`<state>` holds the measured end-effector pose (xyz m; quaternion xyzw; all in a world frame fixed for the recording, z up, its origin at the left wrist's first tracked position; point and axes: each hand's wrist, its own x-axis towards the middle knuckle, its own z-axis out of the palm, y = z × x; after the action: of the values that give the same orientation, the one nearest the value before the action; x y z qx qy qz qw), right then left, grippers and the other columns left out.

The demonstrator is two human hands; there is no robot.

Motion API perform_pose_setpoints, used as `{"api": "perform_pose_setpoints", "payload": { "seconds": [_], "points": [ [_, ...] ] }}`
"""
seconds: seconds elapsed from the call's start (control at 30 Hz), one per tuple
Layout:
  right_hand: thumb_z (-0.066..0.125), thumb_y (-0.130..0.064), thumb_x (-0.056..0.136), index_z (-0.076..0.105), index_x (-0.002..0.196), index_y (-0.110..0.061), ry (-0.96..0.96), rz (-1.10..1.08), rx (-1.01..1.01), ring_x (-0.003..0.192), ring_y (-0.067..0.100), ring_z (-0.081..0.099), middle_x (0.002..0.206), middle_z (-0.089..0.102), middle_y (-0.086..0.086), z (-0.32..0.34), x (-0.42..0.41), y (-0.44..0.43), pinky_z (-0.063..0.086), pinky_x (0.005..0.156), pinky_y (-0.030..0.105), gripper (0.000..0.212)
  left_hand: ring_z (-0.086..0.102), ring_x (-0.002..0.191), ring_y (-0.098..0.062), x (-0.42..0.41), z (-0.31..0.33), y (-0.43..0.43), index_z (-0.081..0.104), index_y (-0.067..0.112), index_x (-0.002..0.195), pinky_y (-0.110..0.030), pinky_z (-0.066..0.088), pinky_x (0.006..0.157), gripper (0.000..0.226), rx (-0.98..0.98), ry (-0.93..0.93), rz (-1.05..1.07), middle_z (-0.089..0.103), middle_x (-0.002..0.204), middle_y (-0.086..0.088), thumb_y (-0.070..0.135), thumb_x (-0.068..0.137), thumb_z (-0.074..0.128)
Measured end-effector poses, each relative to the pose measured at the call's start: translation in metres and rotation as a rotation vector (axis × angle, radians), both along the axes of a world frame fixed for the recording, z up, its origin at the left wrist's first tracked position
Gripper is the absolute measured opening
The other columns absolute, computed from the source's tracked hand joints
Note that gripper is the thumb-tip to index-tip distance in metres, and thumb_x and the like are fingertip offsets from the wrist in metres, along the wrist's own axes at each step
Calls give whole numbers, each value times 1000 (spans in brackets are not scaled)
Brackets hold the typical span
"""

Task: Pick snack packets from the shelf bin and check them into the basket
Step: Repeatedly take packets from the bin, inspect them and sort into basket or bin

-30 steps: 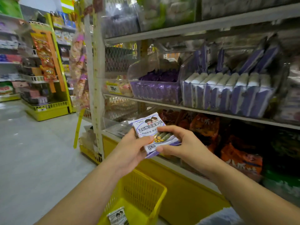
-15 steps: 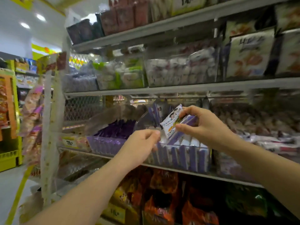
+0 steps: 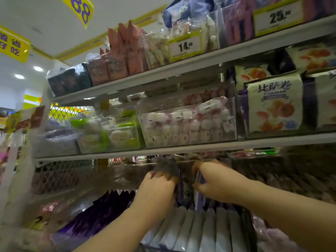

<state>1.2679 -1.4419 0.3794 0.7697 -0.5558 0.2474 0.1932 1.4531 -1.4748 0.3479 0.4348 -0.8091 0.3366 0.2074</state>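
Bright ceiling lights [image 3: 19, 76], dim lower shelf, motion blur, bowed edges

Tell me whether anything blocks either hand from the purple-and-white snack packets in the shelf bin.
Nothing visible does. The left hand and right hand are both already in among the upright purple-and-white snack packets in the clear bin, fingers on them.
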Motion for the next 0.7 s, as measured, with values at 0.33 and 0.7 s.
{"api": "perform_pose_setpoints", "payload": {
  "seconds": [0.33, 0.7],
  "points": [
    [63, -36, 84, 49, 94, -42, -109, 108, 75, 90, 12, 55, 92, 55, -15, 12, 1, -37, 48, 71, 23, 18, 40, 133, -31, -24, 35, -40, 37, 25, 144, -35, 33, 109, 75, 182, -127, -43, 41, 149, -8, 50, 80, 66],
    [62, -37, 87, 53, 100, -20, -149, 123, -11, 80, 16, 55, 82, 56, -5, 10, -1, -36, 46, 69, 29, 23, 37, 133, -28, -35, 8, -54, 36, 25, 137, -43, 21, 109, 79, 75, -30, 57, 42, 144, -7, 64, 73, 61]
  ]
}}
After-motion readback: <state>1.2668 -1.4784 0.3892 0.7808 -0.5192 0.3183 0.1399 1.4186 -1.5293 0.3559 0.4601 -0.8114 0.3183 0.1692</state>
